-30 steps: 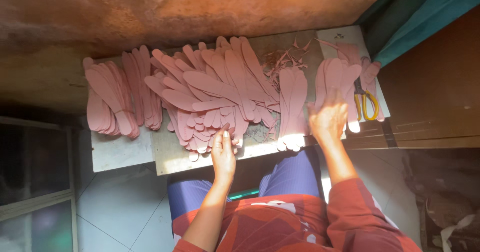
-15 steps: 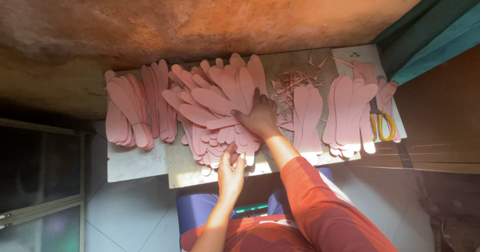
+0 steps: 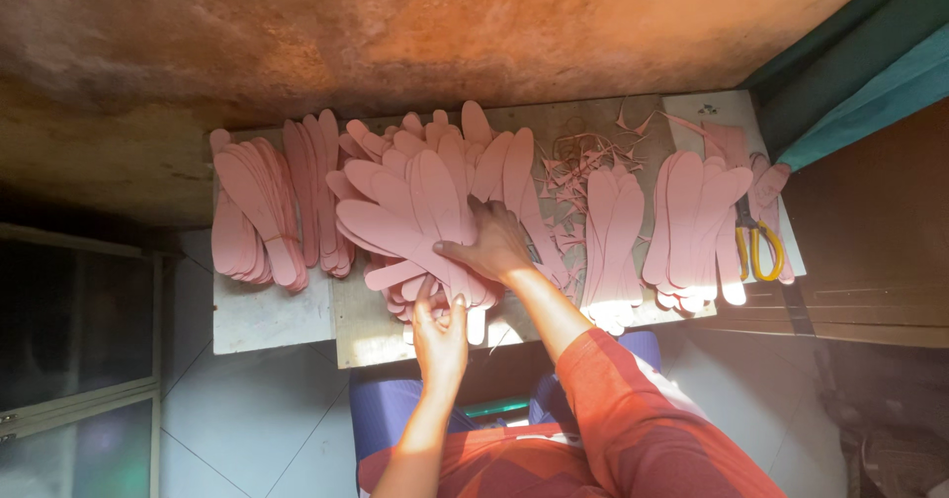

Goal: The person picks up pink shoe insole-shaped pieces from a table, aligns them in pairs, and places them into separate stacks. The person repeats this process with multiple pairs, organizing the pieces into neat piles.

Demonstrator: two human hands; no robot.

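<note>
1. Since a second earlier, the right hand (image 3: 497, 246) had left the stack on the right and come to rest on the big fanned pile of pink insole cut-outs (image 3: 425, 211).
2. Its fingers lay spread flat, pressing on top of that pile.
3. The left hand (image 3: 440, 328) sat at the pile's near edge, fingertips pinching the ends of the lowest pieces.
4. The pile lay mid-board on the worn work board (image 3: 366, 330).
5. Left of the pile lay a darker stack of cut-outs (image 3: 267, 216).
6. Right of the pile lay pink trimmings (image 3: 578, 157), two more stacks (image 3: 692, 221), then yellow-handled scissors (image 3: 756, 246).
</note>
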